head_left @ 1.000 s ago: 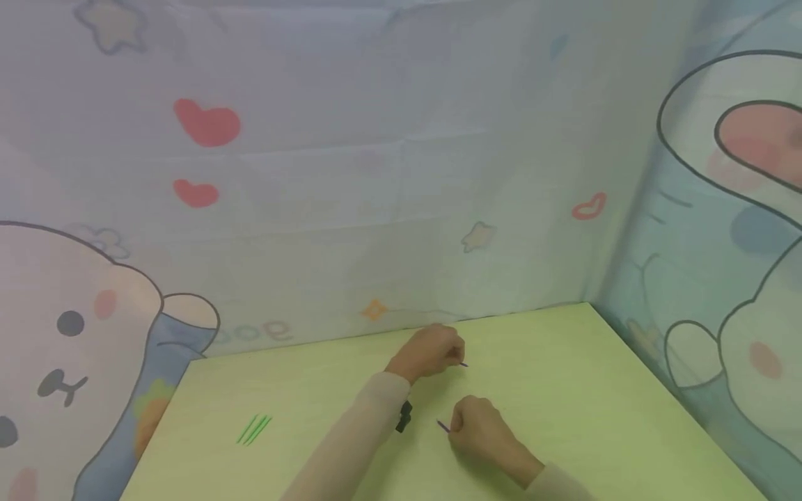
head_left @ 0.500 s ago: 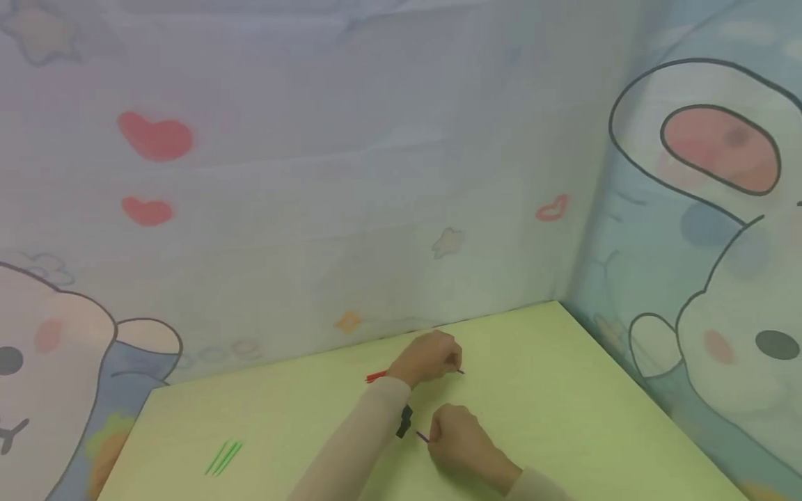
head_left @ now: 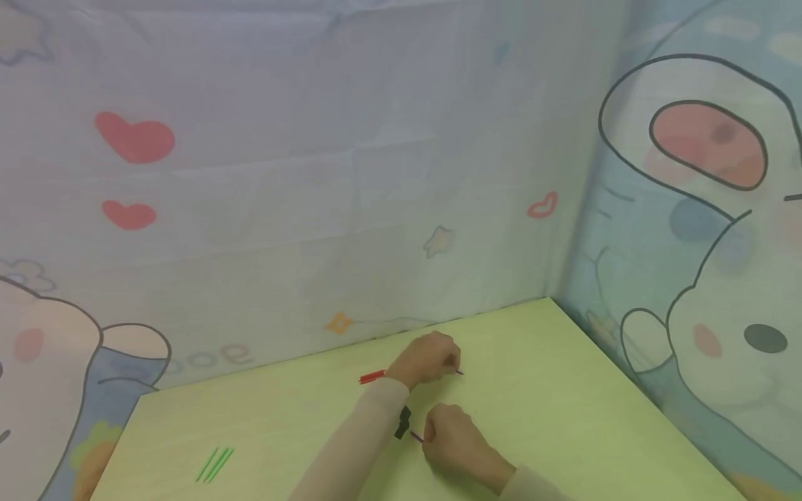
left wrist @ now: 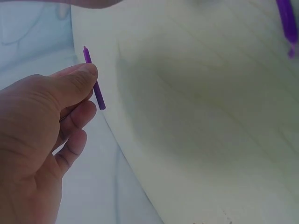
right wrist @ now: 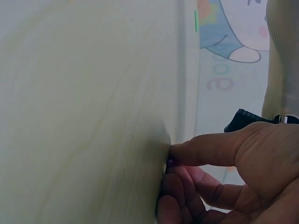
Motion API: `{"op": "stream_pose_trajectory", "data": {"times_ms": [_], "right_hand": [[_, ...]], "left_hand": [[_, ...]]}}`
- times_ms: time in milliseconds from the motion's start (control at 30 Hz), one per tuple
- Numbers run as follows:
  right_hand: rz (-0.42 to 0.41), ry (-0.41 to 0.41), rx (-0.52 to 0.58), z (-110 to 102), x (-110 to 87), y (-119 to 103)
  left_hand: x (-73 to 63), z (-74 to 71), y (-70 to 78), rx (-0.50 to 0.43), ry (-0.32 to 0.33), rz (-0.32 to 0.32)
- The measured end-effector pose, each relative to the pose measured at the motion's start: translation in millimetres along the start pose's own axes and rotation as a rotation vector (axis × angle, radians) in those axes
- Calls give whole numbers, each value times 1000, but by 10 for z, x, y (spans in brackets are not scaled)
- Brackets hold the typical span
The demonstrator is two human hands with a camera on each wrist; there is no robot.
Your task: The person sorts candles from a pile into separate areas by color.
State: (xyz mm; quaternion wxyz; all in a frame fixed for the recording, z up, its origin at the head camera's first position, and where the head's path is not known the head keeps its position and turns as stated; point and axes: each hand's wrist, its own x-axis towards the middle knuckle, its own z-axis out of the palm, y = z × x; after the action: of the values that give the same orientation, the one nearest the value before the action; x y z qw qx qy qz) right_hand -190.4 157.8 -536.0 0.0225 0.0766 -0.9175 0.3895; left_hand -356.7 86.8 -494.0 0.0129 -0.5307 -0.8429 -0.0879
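My left hand [head_left: 426,358] reaches to the back of the table, its thumb and index finger pinching a small purple candle [left wrist: 99,95] with a short wick tip. Its remaining fingers are bent in the left wrist view. Nearer the front, my right hand [head_left: 457,445] pinches a second purple candle [head_left: 416,436], whose end points left past the fingertips. Only a speck of this candle [right wrist: 171,162] peeks out between thumb and fingers in the right wrist view. A purple candle end [left wrist: 287,21] also enters the left wrist view at top right.
Several green sticks [head_left: 214,465] lie side by side on the pale table [head_left: 282,417] at the left. Red sticks [head_left: 372,376] lie behind my left forearm. A printed cloth [head_left: 282,174] hangs along the back edge, with another on the right side [head_left: 651,278].
The head view has turned right, so the scene slides left. My left hand has shifted right over the table, uncovering the red sticks. Both hands keep their purple candles.
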Motion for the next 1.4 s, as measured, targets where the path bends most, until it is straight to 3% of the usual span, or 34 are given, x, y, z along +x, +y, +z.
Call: {"op": "stream_pose_trajectory", "data": {"times_ms": [200,500,800,1000,1167,1400], "right_hand": [[-15,2,7,-1,-17,-21],[-4,16,-25,13,-3,-32],[17,1,-56,44,18,-3],[16,2,-69,18,50,9],[26,3,-87,-3,95,13],[61,-10,-65,2,87,34]], "left_hand": [[-30,47,-14,2,-7,1],[-97,-26,13,36,-11,-19],[-346,-291,-120,3,63,-61],[-643,-549,-298,-131,123,-170],[-1037,-641,-362,-265,171,-248],[-1702,-577,-165,-369,180,-240]]}}
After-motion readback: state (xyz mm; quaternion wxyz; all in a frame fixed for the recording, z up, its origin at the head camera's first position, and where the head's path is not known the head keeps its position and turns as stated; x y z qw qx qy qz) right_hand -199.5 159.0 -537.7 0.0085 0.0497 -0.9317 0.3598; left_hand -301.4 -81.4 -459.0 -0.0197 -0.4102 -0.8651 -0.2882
